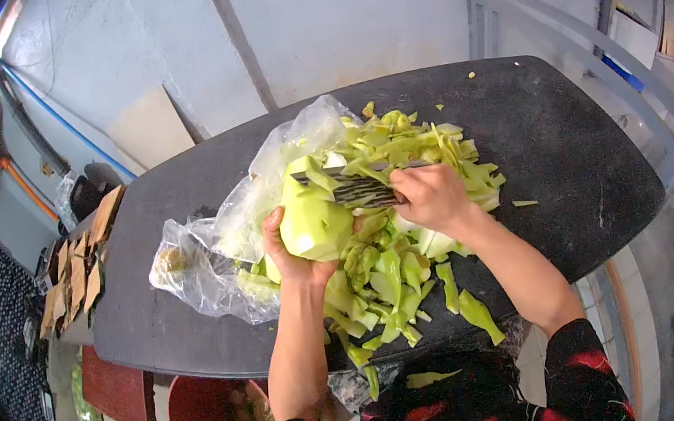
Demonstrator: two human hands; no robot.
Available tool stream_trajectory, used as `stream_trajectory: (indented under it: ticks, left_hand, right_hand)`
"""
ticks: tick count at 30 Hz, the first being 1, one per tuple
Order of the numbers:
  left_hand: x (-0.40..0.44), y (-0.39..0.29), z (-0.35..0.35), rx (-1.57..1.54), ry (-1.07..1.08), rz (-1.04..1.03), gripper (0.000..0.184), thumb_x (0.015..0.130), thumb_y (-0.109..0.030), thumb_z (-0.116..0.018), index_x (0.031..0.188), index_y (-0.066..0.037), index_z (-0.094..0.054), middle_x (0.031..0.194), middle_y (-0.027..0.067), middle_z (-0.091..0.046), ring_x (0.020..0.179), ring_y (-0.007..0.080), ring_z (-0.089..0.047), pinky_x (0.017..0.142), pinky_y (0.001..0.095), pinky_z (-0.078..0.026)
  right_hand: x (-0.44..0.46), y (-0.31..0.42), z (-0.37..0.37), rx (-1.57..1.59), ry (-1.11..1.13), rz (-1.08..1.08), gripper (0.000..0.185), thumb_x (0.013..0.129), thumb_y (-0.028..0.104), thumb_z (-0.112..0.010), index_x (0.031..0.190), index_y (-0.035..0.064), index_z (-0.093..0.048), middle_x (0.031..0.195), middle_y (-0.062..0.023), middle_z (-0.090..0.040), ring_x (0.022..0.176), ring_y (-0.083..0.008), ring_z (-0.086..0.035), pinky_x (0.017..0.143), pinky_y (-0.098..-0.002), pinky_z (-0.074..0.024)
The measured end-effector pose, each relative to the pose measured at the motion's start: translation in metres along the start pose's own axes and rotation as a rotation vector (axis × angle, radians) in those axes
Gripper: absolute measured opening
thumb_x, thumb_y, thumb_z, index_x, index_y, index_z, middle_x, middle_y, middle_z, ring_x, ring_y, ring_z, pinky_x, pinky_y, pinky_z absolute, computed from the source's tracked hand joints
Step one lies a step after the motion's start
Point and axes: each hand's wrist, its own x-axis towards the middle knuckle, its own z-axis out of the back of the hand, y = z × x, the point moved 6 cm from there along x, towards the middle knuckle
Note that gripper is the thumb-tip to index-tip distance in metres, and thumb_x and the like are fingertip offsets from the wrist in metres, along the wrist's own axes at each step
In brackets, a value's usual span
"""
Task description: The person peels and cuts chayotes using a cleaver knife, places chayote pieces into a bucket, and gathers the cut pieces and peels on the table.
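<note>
Pale green, the vegetable (317,223) rests above the table (556,190), cupped by the left hand's (301,270) fingers; the right hand (435,194) grips a broad knife (362,191) against it. Apparently mid-peel above peelings (393,281), the next stroke calls for steady support.

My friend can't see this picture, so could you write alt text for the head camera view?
A person's left hand holds a large pale green vegetable while the right hand holds a broad-bladed knife at its upper side. Green peelings lie heaped on a dark table, beside a clear plastic bag.
</note>
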Motion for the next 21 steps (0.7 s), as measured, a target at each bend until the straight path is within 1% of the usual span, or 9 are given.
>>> stream_trajectory:
  ticks: [3, 5, 6, 7, 9, 11, 13, 16, 21]
  left_hand:
    - [-0.002, 0.006, -0.002, 0.009, 0.036, 0.015, 0.063, 0.083, -0.056, -0.051, 0.128, -0.012, -0.056, 0.122, 0.0139, -0.061, 0.106, 0.036, -0.06, 0.08, 0.0583, -0.051]
    - [-0.004, 0.01, 0.014, -0.07, -0.156, -0.009, 0.064, 0.082, -0.056, -0.052, 0.128, -0.012, -0.055, 0.123, 0.0144, -0.061, 0.107, 0.0365, -0.06, 0.079, 0.0584, -0.052]
    - [-0.005, 0.01, -0.006, -0.026, 0.072, 0.037, 0.069, 0.082, -0.056, -0.052, 0.133, -0.011, -0.052, 0.125, 0.0158, -0.059, 0.107, 0.038, -0.06, 0.078, 0.0568, -0.053]
    - [-0.004, 0.011, -0.003, 0.038, 0.041, 0.074, 0.073, 0.081, -0.057, -0.053, 0.137, -0.01, -0.048, 0.126, 0.0179, -0.058, 0.106, 0.0389, -0.06, 0.076, 0.054, -0.054]
    - [-0.003, 0.01, -0.017, -0.025, 0.115, 0.084, 0.073, 0.082, -0.057, -0.052, 0.136, -0.009, -0.048, 0.123, 0.0198, -0.059, 0.103, 0.0396, -0.06, 0.074, 0.0516, -0.055]
    - [-0.002, 0.007, -0.02, -0.033, 0.128, 0.072, 0.071, 0.082, -0.057, -0.052, 0.134, -0.008, -0.049, 0.121, 0.02, -0.059, 0.102, 0.0393, -0.06, 0.073, 0.0511, -0.055]
    - [-0.002, 0.006, -0.017, -0.046, 0.12, 0.054, 0.07, 0.082, -0.057, -0.052, 0.133, -0.008, -0.051, 0.119, 0.0201, -0.06, 0.101, 0.0389, -0.06, 0.072, 0.0506, -0.054]
    - [-0.003, 0.004, -0.011, -0.073, 0.069, 0.02, 0.067, 0.084, -0.056, -0.051, 0.131, -0.008, -0.053, 0.117, 0.0187, -0.062, 0.101, 0.0362, -0.061, 0.072, 0.0509, -0.054]
    - [0.001, 0.0, 0.014, -0.283, -0.3, -0.096, 0.059, 0.088, -0.054, -0.048, 0.127, -0.01, -0.058, 0.122, 0.0122, -0.063, 0.104, 0.0327, -0.062, 0.088, 0.0487, -0.053]
  right_hand:
    - [0.004, 0.02, 0.012, 0.041, -0.001, 0.083, 0.016, 0.067, 0.009, -0.068, 0.074, 0.0095, -0.053, 0.06, -0.006, -0.061, 0.054, -0.0266, -0.064, 0.048, -0.0387, -0.0509]
    - [0.003, 0.021, 0.01, 0.083, 0.004, 0.087, 0.016, 0.069, 0.009, -0.067, 0.076, 0.0092, -0.053, 0.059, -0.0079, -0.061, 0.055, -0.0274, -0.065, 0.05, -0.0389, -0.0517]
    - [0.001, 0.008, 0.0, 0.034, 0.014, 0.028, 0.018, 0.067, 0.005, -0.068, 0.078, 0.0079, -0.054, 0.059, -0.0078, -0.06, 0.053, -0.027, -0.062, 0.048, -0.0373, -0.0497]
    - [-0.002, -0.006, -0.009, -0.017, 0.026, -0.035, 0.022, 0.064, 0.001, -0.07, 0.079, 0.0066, -0.056, 0.059, -0.0076, -0.058, 0.051, -0.0266, -0.06, 0.046, -0.0356, -0.0477]
    - [-0.002, -0.026, -0.009, -0.029, -0.002, -0.1, 0.022, 0.067, 0.003, -0.071, 0.083, 0.0059, -0.057, 0.064, -0.0104, -0.063, 0.055, -0.0291, -0.063, 0.049, -0.0374, -0.0491]
    - [-0.005, -0.037, -0.01, -0.043, 0.1, -0.199, 0.021, 0.069, 0.005, -0.072, 0.084, 0.0058, -0.057, 0.068, -0.0111, -0.065, 0.059, -0.03, -0.065, 0.05, -0.0388, -0.0495]
    - [-0.002, -0.029, -0.004, 0.015, 0.063, -0.175, 0.019, 0.07, 0.006, -0.071, 0.082, 0.0054, -0.056, 0.067, -0.0107, -0.065, 0.059, -0.0293, -0.065, 0.05, -0.039, -0.049]
    - [0.0, -0.007, 0.003, 0.057, 0.03, -0.13, 0.018, 0.07, 0.011, -0.068, 0.079, 0.0075, -0.053, 0.063, -0.0083, -0.063, 0.059, -0.0297, -0.065, 0.049, -0.0405, -0.0503]
    - [0.004, 0.032, 0.02, 0.065, -0.079, 0.143, 0.021, 0.061, 0.006, -0.067, 0.072, 0.0106, -0.05, 0.056, -0.0044, -0.054, 0.052, -0.0249, -0.061, 0.046, -0.0366, -0.0481]
